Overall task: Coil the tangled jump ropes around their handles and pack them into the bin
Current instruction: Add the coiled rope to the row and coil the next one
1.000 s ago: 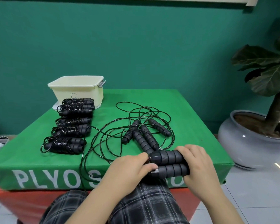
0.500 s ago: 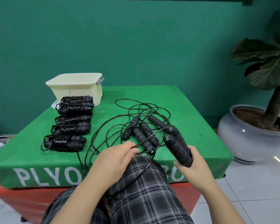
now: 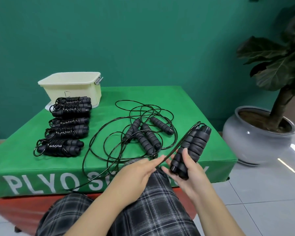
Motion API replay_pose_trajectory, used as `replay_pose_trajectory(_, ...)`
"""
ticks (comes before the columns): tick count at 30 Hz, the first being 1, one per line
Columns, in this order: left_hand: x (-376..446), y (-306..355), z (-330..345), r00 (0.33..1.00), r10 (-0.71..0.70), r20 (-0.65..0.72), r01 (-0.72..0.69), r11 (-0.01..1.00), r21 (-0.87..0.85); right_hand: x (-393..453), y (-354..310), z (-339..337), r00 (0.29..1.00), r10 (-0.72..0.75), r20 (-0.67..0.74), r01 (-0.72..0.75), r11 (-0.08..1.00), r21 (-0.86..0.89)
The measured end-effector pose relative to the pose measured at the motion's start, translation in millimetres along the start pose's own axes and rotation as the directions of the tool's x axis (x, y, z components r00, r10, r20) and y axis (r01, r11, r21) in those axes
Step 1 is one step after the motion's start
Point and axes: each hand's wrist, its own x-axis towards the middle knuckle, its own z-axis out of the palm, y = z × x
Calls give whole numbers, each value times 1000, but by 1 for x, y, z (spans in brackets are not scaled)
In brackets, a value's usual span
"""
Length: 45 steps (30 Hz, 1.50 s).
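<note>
In right hand (firm grip): handles

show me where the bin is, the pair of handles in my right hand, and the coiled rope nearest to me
bin (image 3: 75,92): head view, on its front wall.
pair of handles (image 3: 194,143): head view, on the foam grip above the thumb.
nearest coiled rope (image 3: 58,148): head view, on the wound cord at its middle.

From my feed: black ribbed foam-looking handles are matt, thin black cord is glossy plastic. Cream plastic bin smooth, green vinyl-ish box top w/ slight sheen, grey ceramic pot shiny.
</note>
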Motion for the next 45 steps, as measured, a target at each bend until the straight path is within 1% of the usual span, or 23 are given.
replay_pose_trajectory(6, -1, -1, 2, 1000, 14, 8, -15, 998, 53, 0, 8, 5, 999, -45, 23, 44, 998, 46)
replay_pose_trajectory(8, -1, 0, 3, 1000, 10, 20, -11, 996, 87, -2, 9, 8, 997, -58, 48, 57, 998, 18)
replay_pose_trajectory(11, -2, -2, 2, 999, -19, 51, 16, 998, 67, -8, 10, 10, 994, -76, 83, 85, 991, -105)
replay_pose_trajectory(13, -3, -3, -6, 998, -55, 42, 52, 997, 55, -10, 11, 10, 989, -115, 92, 131, 973, -191)
replay_pose_trajectory(15, -3, -9, -20, 990, -137, -27, 139, 984, 115, -10, 12, 8, 979, -183, 93, 203, 931, -302)
replay_pose_trajectory(18, -6, -24, -51, 950, -286, -128, 307, 932, 192, -8, 9, 6, 952, -289, 101, 302, 840, -451)
replay_pose_trajectory(22, -17, -44, -83, 862, -427, -271, 452, 892, 31, -13, 11, 4, 935, -322, 148, 347, 745, -570)
replay_pose_trajectory(24, -20, -48, -87, 829, -487, -276, 489, 870, -66, -16, 15, 5, 931, -320, 178, 358, 690, -629)
replay_pose_trajectory(25, -21, -47, -87, 818, -520, -247, 489, 854, -179, -16, 18, 5, 930, -314, 189, 358, 666, -654)
replay_pose_trajectory(26, -22, -44, -87, 806, -560, -191, 471, 803, -365, -17, 20, 5, 930, -310, 198, 358, 642, -678)
replay_pose_trajectory(27, -21, -39, -86, 798, -593, -111, 430, 689, -583, -17, 22, 6, 925, -314, 214, 370, 616, -695)
replay_pose_trajectory(28, -20, -36, -86, 791, -611, -30, 386, 535, -751, -18, 24, 7, 916, -324, 237, 391, 585, -711)
replay_pose_trajectory(29, -19, -33, -87, 788, -615, 36, 346, 393, -852, -19, 26, 9, 905, -334, 262, 413, 551, -725)
replay_pose_trajectory(32, -16, -22, -89, 818, -552, 165, 234, 57, -971, -23, 27, 15, 874, -345, 342, 476, 472, -742)
replay_pose_trajectory(33, -16, -19, -91, 834, -520, 183, 202, -21, -979, -23, 26, 17, 862, -333, 383, 502, 447, -741)
replay_pose_trajectory(34, -16, -15, -92, 851, -492, 183, 179, -56, -982, -22, 25, 19, 845, -316, 432, 532, 402, -745)
replay_pose_trajectory(35, -16, -11, -94, 863, -476, 170, 166, -50, -985, -20, 23, 19, 819, -301, 489, 570, 328, -753)
replay_pose_trajectory(37, -19, -3, -98, 875, -467, 132, 170, 41, -985, -15, 20, 21, 755, -273, 596, 641, 112, -760)
replay_pose_trajectory(38, -20, 1, -101, 876, -469, 109, 174, 97, -980, -13, 18, 22, 709, -264, 654, 674, -20, -739)
replay_pose_trajectory(40, -22, 6, -106, 873, -485, 50, 174, 213, -961, -9, 15, 25, 580, -231, 781, 721, -303, -624)
replay_pose_trajectory(41, -23, 9, -108, 872, -489, 17, 167, 266, -949, -9, 13, 29, 545, -198, 815, 707, -413, -574)
replay_pose_trajectory(43, -25, 15, -112, 870, -490, -62, 145, 373, -916, -10, 13, 38, 508, -177, 843, 656, -555, -511)
replay_pose_trajectory(45, -26, 20, -114, 860, -489, -149, 122, 479, -870, -9, 16, 46, 470, -187, 862, 614, -633, -472)
